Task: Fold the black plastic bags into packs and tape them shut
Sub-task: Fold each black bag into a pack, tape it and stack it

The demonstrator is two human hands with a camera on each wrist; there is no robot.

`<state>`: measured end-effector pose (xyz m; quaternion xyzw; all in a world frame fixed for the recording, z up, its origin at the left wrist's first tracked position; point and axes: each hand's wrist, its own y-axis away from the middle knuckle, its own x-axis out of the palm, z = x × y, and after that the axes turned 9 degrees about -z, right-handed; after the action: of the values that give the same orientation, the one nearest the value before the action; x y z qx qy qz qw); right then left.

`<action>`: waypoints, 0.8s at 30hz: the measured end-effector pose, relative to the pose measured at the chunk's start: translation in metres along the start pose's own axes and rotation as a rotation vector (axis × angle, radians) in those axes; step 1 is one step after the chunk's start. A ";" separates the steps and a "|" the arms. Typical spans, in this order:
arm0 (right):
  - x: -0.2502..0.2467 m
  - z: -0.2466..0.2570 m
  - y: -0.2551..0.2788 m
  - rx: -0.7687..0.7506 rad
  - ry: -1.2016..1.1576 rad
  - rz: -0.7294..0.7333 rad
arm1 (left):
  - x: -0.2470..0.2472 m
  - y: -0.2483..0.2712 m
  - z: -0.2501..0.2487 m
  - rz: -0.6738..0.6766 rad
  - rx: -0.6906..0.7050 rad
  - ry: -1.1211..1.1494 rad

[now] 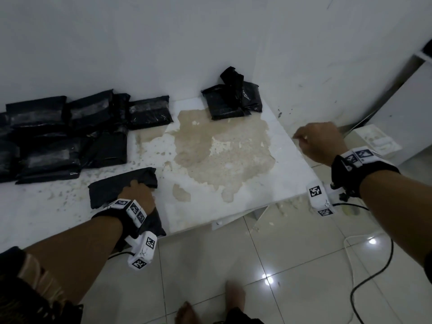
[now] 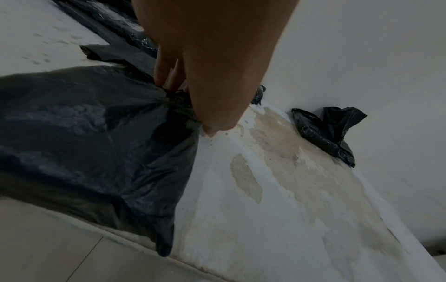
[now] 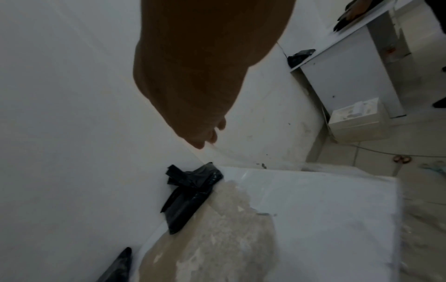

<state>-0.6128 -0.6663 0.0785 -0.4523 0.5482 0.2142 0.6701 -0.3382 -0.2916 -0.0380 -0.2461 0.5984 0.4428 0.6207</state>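
my left hand (image 1: 138,197) pinches the crumpled black plastic bag (image 2: 84,145) at the near left table (image 1: 245,202) edge, anchoring it for folding; my right hand (image 1: 319,142) hangs curled, apparently holding nothing, far right.

Each bare forearm wears a black wrist strap (image 1: 357,174) with white square-code tags, a white camera block (image 1: 142,252) with a black cable under each strap, and bare feet (image 1: 235,298) below.

A white table (image 1: 268,160) with a large worn beige patch stood against a plain white wall (image 1: 163,43); glossy pale floor tiles (image 1: 292,265) lay below it; right of it stood a white cabinet (image 1: 406,108).
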 end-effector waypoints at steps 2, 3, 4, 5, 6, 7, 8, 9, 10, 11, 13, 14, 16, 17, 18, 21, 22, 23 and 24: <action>-0.006 0.020 -0.003 -0.021 -0.114 0.041 | -0.002 0.001 0.003 -0.017 0.026 0.004; -0.009 0.031 -0.003 -0.029 -0.159 0.066 | -0.002 0.001 0.005 -0.022 0.039 0.013; -0.011 0.043 -0.004 -0.042 -0.186 0.093 | -0.002 0.001 0.009 -0.026 0.048 0.023; -0.013 0.055 -0.005 -0.058 -0.203 0.122 | -0.003 0.001 0.013 -0.027 0.063 0.037; -0.015 0.067 -0.006 -0.080 -0.219 0.145 | -0.003 0.001 0.016 -0.026 0.079 0.046; -0.016 0.080 -0.008 -0.103 -0.235 0.160 | -0.003 0.000 0.020 -0.020 0.098 0.045; -0.018 0.094 -0.009 -0.128 -0.252 0.167 | -0.003 0.000 0.024 -0.009 0.123 0.037; -0.020 0.108 -0.011 -0.156 -0.262 0.165 | -0.002 0.000 0.029 0.010 0.149 0.035; -0.021 0.121 -0.014 -0.182 -0.267 0.160 | -0.002 -0.001 0.034 0.031 0.173 0.042; -0.024 0.133 -0.017 -0.202 -0.272 0.156 | -0.002 -0.003 0.038 0.049 0.193 0.054; -0.029 0.159 -0.025 -0.232 -0.287 0.150 | 0.000 -0.004 0.048 0.052 0.232 0.084; -0.032 0.172 -0.029 -0.244 -0.300 0.141 | 0.001 -0.003 0.052 0.046 0.254 0.096; -0.036 0.195 -0.038 -0.269 -0.331 0.103 | 0.004 0.001 0.057 0.029 0.294 0.093; -0.038 0.207 -0.042 -0.287 -0.342 0.081 | 0.006 0.004 0.060 0.013 0.312 0.072; -0.039 0.218 -0.046 -0.303 -0.345 0.065 | 0.008 0.007 0.063 -0.010 0.330 0.048; -0.041 0.245 -0.057 -0.332 -0.373 0.037 | 0.014 0.013 0.065 -0.067 0.354 0.025; -0.041 0.252 -0.061 -0.336 -0.389 0.028 | 0.015 0.015 0.066 -0.079 0.362 0.033; -0.041 0.258 -0.064 -0.339 -0.405 0.022 | 0.015 0.015 0.067 -0.089 0.373 0.047; -0.041 0.263 -0.068 -0.343 -0.418 0.019 | 0.016 0.014 0.069 -0.092 0.385 0.069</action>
<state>-0.4297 -0.4702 0.1392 -0.5003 0.3577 0.3988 0.6802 -0.3158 -0.2233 -0.0387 -0.1649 0.6810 0.2829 0.6550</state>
